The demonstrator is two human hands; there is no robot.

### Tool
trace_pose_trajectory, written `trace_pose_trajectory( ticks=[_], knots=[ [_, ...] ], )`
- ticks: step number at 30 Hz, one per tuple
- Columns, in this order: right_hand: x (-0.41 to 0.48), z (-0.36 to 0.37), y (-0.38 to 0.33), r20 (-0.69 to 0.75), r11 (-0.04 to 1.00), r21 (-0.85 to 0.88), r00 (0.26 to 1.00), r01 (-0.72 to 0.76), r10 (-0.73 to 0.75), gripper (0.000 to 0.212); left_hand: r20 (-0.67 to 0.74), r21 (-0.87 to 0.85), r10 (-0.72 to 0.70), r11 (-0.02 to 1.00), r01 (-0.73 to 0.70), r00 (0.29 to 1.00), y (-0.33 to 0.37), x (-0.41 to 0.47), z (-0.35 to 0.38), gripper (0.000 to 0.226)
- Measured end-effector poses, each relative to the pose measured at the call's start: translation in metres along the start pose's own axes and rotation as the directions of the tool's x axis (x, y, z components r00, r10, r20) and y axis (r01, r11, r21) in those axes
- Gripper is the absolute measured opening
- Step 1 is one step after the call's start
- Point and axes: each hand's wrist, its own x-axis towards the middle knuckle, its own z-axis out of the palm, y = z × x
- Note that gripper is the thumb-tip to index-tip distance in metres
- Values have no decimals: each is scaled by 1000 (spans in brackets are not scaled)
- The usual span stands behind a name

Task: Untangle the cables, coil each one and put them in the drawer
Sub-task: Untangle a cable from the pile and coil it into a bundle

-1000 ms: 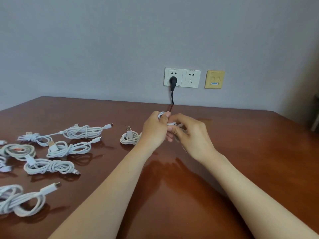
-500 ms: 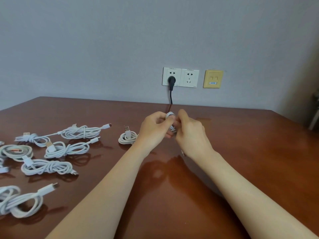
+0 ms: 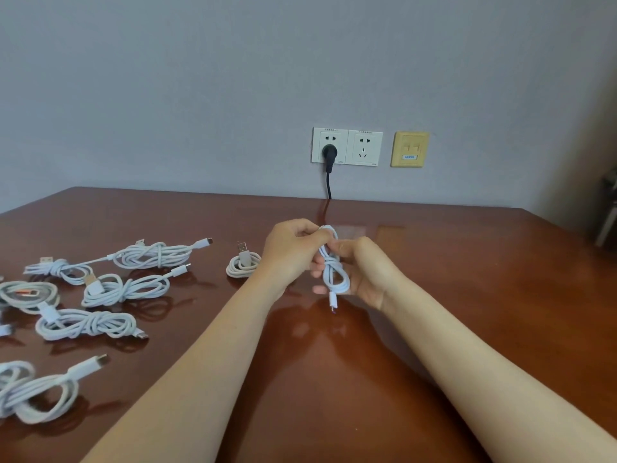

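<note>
We see a glossy reddish-brown wooden surface [image 3: 500, 262]; coiled white USB cables [image 3: 125, 289] lie across its left side, one small coil [image 3: 243, 266] nearest centre.

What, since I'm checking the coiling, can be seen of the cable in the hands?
The cable is white, thin, smooth and plastic-looking, bundled into small loops with turns wrapped round its middle. It stands roughly upright above the table, seemingly not touching it. The left hand pinches its top loop; the right hand cradles the lower loops. A white plug end hangs free below.
</note>
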Motion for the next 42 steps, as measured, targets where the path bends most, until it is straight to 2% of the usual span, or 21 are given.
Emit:
trace_pose_trajectory(
  ticks=[4,7,10,12,14,17,21,23,26,29,30,31,34,36,38,40,42],
  knots=[
    [2,1,0,-47,999,-34,999,21,-23,18,-19,69,47,997,-46,999,0,-1,2,21],
    [2,0,-2,-85,992,-101,993,73,-82,16,-10,141,89,986,-87,996,-1,0,2,19],
    [3,-1,2,-40,975,-163,986,152,-161,22,31,144,78,986,-82,996,1,-1,0,16],
    [2,-2,4,32,976,-109,982,189,-187,26,17,156,127,979,-128,992,4,0,-2,17],
    [0,-2,3,57,975,-67,976,213,-209,20,-29,193,184,965,-175,983,5,0,-1,16],
    [1,3,6,-19,964,-108,969,243,-247,11,-70,265,223,944,-197,972,3,2,2,14],
    [2,8,7,-70,944,-150,949,295,-308,17,-60,345,266,910,-230,962,0,2,2,15],
    [2,10,6,-120,920,-219,926,326,-357,15,-69,448,294,863,-234,953,-1,1,2,19],
    [8,10,12,-223,883,-328,882,334,-416,15,-24,652,371,710,-267,928,-1,-2,-1,25],
    [7,10,14,-253,910,-303,897,284,-364,12,30,726,395,622,-292,918,-2,-5,-4,28],
    [6,10,14,-249,926,-261,908,272,-336,11,29,710,386,641,-291,922,-3,-4,-4,28],
    [4,10,12,-238,939,-218,919,266,-316,10,14,653,366,702,-286,930,-4,-3,-3,27],
    [1,12,7,-206,948,-165,930,273,-304,11,0,280,221,936,-212,975,-5,1,1,22],
    [1,13,5,-203,948,-153,930,280,-307,11,8,66,97,993,-97,995,-2,0,3,21],
    [2,14,4,-211,945,-165,926,283,-314,11,-3,-41,51,998,-51,999,1,-3,3,19],
    [4,14,7,-234,934,-219,914,281,-330,12,-23,22,105,994,-105,994,1,-4,4,18],
    [6,14,9,-288,927,-283,899,248,-329,12,-8,266,190,947,-181,982,-3,-2,5,17]
  ],
)
